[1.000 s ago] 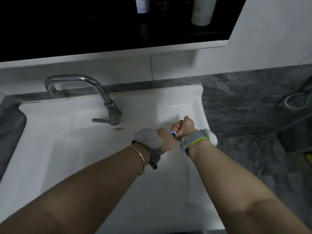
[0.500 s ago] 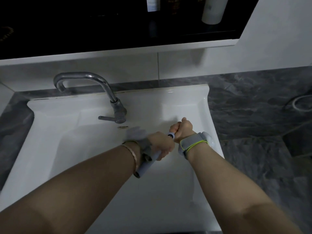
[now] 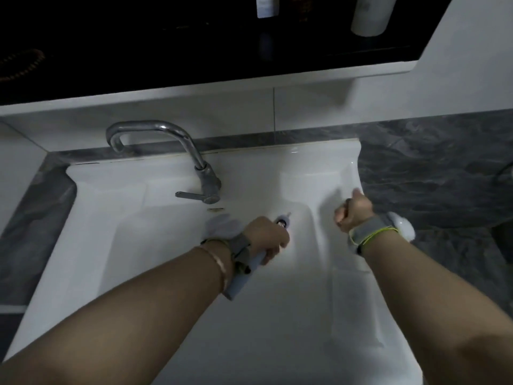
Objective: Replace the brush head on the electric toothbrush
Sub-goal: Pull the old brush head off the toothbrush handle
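My left hand (image 3: 268,234) is closed around the pale blue-grey toothbrush handle (image 3: 241,279) over the white sink (image 3: 144,218). The handle's lower end sticks out under my wrist. Its top end (image 3: 283,219) shows a bare metal shaft with no head on it. My right hand (image 3: 354,209) is a closed fist near the sink's right rim, well apart from the handle. Something small and dark shows at the top of the fist; the brush head itself is hidden in the fingers, if it is there. Both wrists wear grey strapped bands.
A chrome faucet (image 3: 194,159) with a side lever stands at the back of the sink. Grey marbled counter (image 3: 433,173) lies to the right. A dark shelf above holds white bottles (image 3: 370,15).
My two hands were together at the handle's top; my right hand has pulled away to the right, and the handle's bare shaft is now exposed. The view shifted slightly.
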Motion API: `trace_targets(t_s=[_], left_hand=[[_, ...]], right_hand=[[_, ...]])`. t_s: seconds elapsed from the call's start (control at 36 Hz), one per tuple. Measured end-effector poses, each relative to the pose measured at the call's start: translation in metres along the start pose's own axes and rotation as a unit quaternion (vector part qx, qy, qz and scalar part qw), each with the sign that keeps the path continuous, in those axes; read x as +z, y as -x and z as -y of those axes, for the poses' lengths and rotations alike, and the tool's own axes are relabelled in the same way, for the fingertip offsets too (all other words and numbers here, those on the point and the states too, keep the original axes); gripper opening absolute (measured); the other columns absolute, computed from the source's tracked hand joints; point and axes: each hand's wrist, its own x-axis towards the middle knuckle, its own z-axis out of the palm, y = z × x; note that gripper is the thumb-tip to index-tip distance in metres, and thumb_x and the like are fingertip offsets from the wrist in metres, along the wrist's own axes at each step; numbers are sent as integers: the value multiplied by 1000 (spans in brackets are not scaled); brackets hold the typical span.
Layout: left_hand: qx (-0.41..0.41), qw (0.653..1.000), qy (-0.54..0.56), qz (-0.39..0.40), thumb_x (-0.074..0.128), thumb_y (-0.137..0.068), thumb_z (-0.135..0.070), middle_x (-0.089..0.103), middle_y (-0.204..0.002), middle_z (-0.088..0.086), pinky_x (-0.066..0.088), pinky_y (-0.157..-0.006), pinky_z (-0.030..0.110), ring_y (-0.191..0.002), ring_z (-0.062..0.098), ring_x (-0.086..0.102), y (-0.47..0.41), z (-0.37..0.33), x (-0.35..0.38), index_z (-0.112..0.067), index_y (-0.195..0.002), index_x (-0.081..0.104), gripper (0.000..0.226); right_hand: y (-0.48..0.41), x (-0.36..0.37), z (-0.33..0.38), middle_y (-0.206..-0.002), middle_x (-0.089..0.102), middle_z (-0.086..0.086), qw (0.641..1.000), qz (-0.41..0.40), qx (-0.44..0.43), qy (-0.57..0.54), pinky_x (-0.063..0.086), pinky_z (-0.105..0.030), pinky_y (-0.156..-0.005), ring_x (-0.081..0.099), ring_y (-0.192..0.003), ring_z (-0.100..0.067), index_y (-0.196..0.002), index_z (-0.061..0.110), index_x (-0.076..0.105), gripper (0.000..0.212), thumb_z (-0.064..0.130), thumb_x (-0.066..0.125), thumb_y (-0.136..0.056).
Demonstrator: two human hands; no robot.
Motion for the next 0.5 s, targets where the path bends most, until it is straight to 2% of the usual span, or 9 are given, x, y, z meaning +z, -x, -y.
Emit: trace_targets(t_s=[0.03,0.14,0.19,0.25,0.31,0.33,0.36,0.42,0.5], left_hand=[[16,999,-2,-35,56,-82,-11,45,-39,5,34,-44,23,-39,20,41,-4,-1,-3,-5,-49,45,35],[76,994,50,-68,53,-90,-22,45,-52,7,36,-43,25,-46,19,41,-11,-27,4,-11,-58,39,37],[126,983,94,-96,49,-93,-25,44,-63,5,42,-41,22,-50,15,45,-16,-34,12,-20,-69,32,30],[210,964,119,-115,47,-94,-24,47,-74,9,49,-56,29,-58,16,49,-22,-37,15,-16,-81,32,21],[273,943,124,-142,48,-94,-19,47,-81,9,45,-70,33,-68,20,49,-25,-42,22,-13,-85,35,17],[294,933,133,-161,49,-93,-16,46,-80,7,42,-70,26,-71,18,46,-27,-46,26,-11,-87,37,15],[310,924,142,-172,51,-93,-12,45,-78,4,39,-67,18,-71,16,43,-28,-50,33,-9,-90,40,12],[331,914,165,-167,52,-91,-6,47,-85,8,37,-66,13,-78,16,44,-32,-55,45,-7,-96,46,8],[319,930,145,-110,52,-91,-8,52,-101,6,35,-79,20,-92,15,48,-46,-62,69,1,-117,50,28]], right_hand=[[11,4,2,-17,24,1,1000,11,4,-24,20,-1,-28,23,-12,-8,-55,18,22,49,36,29,-101],[29,10,-3,-23,29,3,994,52,-5,100,23,-6,-31,28,-17,-12,-51,16,32,54,48,42,-93],[27,2,4,-39,37,-2,987,45,7,156,28,-11,-36,36,-31,-17,-54,15,37,51,51,44,-90],[24,-2,12,-60,43,-7,978,10,-18,209,31,-20,-45,41,-50,-24,-59,17,39,44,51,40,-86],[20,-11,23,-88,54,-22,962,-32,-67,263,45,-31,-60,54,-78,-35,-76,11,54,41,45,34,-88],[21,-16,28,-106,56,-28,953,-51,-97,283,50,-39,-78,57,-97,-41,-96,3,59,45,39,32,-93],[21,-22,35,-118,55,-30,943,-61,-122,302,46,-45,-92,55,-110,-43,-113,-3,56,48,33,30,-96],[25,-29,42,-125,56,-29,927,-84,-156,330,40,-44,-99,53,-118,-41,-121,-8,53,46,26,30,-99],[23,-39,42,-123,60,-31,915,-153,-168,334,42,-36,-97,55,-118,-41,-115,-10,59,42,22,38,-98]])
